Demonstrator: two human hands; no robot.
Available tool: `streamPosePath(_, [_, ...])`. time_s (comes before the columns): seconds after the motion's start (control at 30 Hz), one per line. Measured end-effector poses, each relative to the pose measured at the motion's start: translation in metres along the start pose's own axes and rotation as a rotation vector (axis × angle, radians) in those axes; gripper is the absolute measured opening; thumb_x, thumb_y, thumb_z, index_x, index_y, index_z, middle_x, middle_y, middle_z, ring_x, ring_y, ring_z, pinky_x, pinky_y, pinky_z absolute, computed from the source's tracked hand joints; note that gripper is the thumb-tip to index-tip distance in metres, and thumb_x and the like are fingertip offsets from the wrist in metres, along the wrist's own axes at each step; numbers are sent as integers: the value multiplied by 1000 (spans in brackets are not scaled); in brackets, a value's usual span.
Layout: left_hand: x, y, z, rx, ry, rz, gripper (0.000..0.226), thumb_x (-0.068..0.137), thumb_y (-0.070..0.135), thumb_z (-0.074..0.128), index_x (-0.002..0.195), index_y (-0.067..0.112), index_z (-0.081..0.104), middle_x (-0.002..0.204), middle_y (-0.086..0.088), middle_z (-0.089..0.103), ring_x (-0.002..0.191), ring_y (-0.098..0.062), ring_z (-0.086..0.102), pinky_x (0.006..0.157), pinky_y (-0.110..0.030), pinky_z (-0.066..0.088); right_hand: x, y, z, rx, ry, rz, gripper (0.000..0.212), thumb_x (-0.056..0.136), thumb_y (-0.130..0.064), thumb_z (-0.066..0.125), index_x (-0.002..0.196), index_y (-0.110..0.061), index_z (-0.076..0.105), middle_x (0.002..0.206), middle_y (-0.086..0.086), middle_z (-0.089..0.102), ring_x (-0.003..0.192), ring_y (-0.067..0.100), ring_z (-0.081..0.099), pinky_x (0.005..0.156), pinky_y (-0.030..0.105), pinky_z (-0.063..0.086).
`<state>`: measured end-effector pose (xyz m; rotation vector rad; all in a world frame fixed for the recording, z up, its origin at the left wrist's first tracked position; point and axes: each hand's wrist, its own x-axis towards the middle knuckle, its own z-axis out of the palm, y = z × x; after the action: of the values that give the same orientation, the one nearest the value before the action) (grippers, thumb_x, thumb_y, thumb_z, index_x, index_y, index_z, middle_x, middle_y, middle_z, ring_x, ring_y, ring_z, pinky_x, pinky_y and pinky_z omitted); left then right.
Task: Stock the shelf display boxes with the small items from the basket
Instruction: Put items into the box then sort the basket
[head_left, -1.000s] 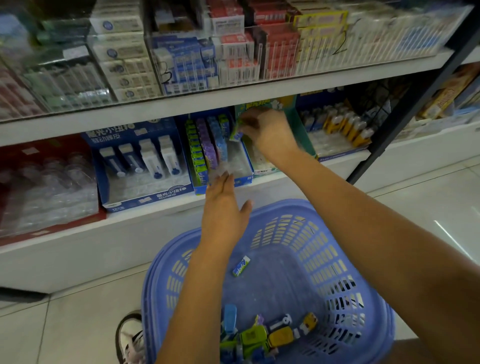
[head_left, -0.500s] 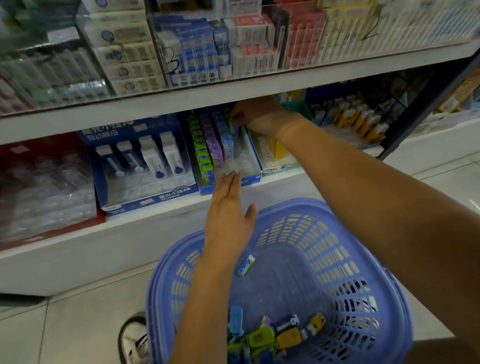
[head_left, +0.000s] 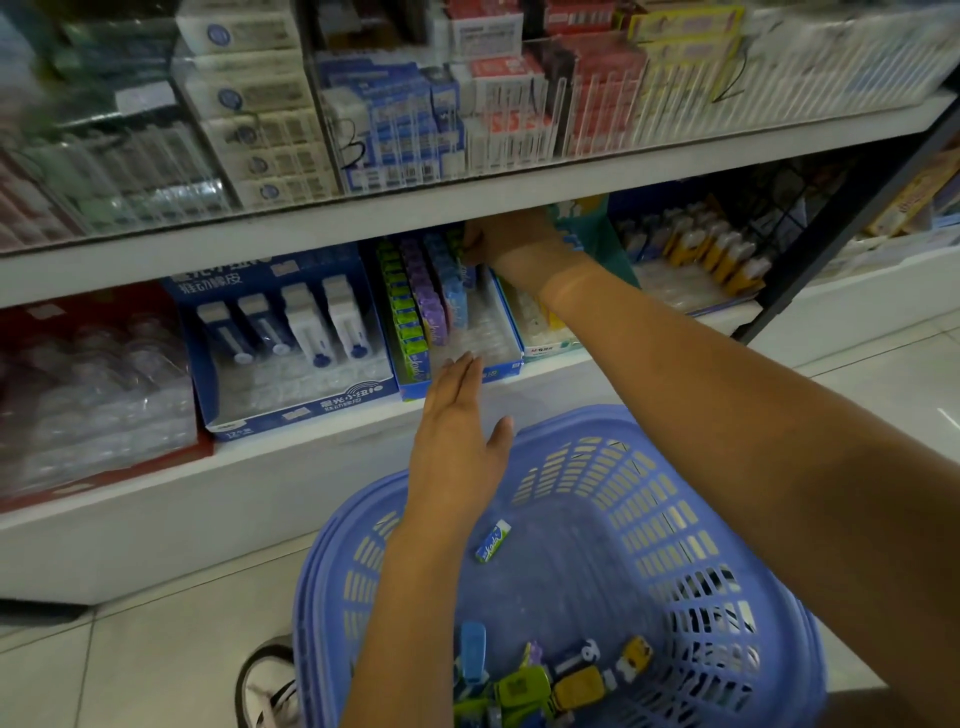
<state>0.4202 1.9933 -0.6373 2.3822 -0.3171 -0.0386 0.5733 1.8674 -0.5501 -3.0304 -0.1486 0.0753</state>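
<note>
Small items (head_left: 545, 686), glossy plastic in green, yellow & blue, lie heaped at near btm of slotted lilac plastic basket (head_left: 587, 418). One flat rectangular packet (head_left: 494, 540) lies alone mid-floor. L hand (head_left: 457, 441) is flat over the far rim, fingers (head_left: 460, 371) straight & pressed together, thumb out, tips at the front lip of the blue cardboard display box (head_left: 501, 371). R hand (head_left: 514, 236) is deep in the box by the blue row (head_left: 449, 280); whether its fingers pinch anything, can't tell.

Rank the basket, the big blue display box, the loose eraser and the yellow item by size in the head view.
1. The basket, largest, though nearest the camera.
2. The blue display box.
3. The loose eraser and the yellow item look about alike; not ranked.
</note>
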Motion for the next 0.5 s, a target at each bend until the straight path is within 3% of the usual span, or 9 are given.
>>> streamPosePath(0.2, [1,-1,2,5,11,16,67,94,25,56,150,15,21,158,4,18,145,-11,10,113,-16,8,-2,-2,17,47,90,8,25,96,-13,44,107,-2,64,118,14,63,108,27,58,80,24,42])
streamPosePath(0.3, [3,-2,2,18,3,16,67,94,25,55,151,15,20,158,4,17,146,-11,10,113,-17,8,-6,-2,19,21,118,14,16,97,-7,40,96,-8,56,117,16,61,107,27,59,81,28,44])
streamPosePath(0.37, [2,-1,1,0,-7,11,64,95,24,54,150,15,23,157,5,19,145,-10,11,112,-16,9,-9,-2,19,-23,106,-14,19,96,-3,41,103,-6,58,119,18,59,108,28,58,84,30,46])
streamPosePath(0.43, [-4,3,0,-105,92,34,51,95,20,53,144,14,38,151,4,33,140,-9,26,108,-12,18,-16,-2,14,-20,90,-13,25,97,-9,43,115,-3,60,122,17,58,110,30,57,88,32,47])
streamPosePath(0.5, [-15,5,2,-236,284,77,29,95,20,52,122,13,60,127,2,58,117,-7,51,95,-14,38,-36,-1,6,32,88,7,29,97,-21,46,111,-3,63,114,17,62,104,31,59,85,33,50])
